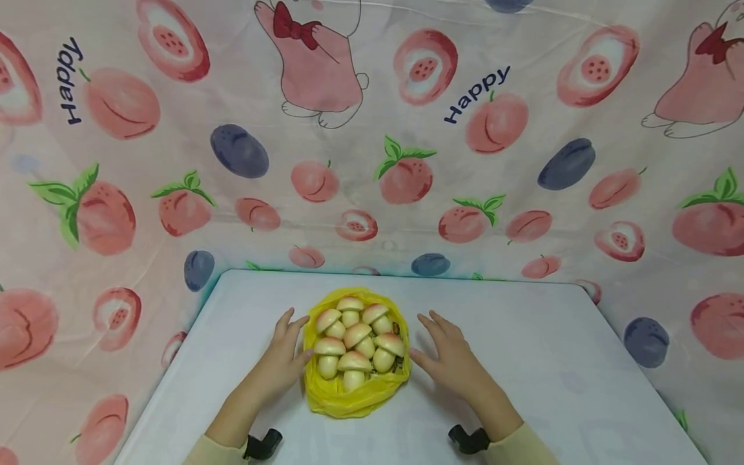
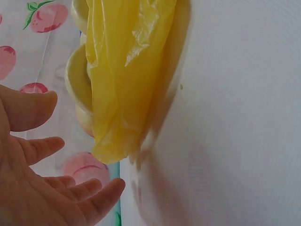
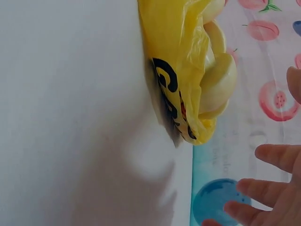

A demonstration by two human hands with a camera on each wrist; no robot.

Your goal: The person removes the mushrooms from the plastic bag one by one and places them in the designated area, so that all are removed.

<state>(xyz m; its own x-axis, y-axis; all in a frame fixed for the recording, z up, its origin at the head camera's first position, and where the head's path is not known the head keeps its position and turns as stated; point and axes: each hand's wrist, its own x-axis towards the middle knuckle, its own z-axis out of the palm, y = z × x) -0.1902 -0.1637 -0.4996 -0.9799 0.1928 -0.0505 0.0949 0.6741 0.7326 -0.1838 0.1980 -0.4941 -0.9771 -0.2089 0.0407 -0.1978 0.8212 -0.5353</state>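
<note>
A yellow plastic bag (image 1: 354,408) lies rolled open on the white table. Inside it sit several glossy, cream-coloured toy-like mushrooms (image 1: 354,361) with pink-tinged caps. My left hand (image 1: 285,358) is at the bag's left side, fingers spread and holding nothing. On the other side my right hand (image 1: 453,355) is likewise spread, its thumb close to the bag's edge. Gaps between the fingers and the bag (image 2: 122,84) show in the left wrist view. In the right wrist view, black print marks the bag (image 3: 183,47), and mushroom caps (image 3: 218,84) bulge over its rim.
The white table (image 1: 552,361) reaches back to a hanging cloth (image 1: 349,148) printed with peaches, plums and rabbits. The same cloth runs down past both table sides. Black wrist mounts (image 1: 264,445) stick out by the sleeves.
</note>
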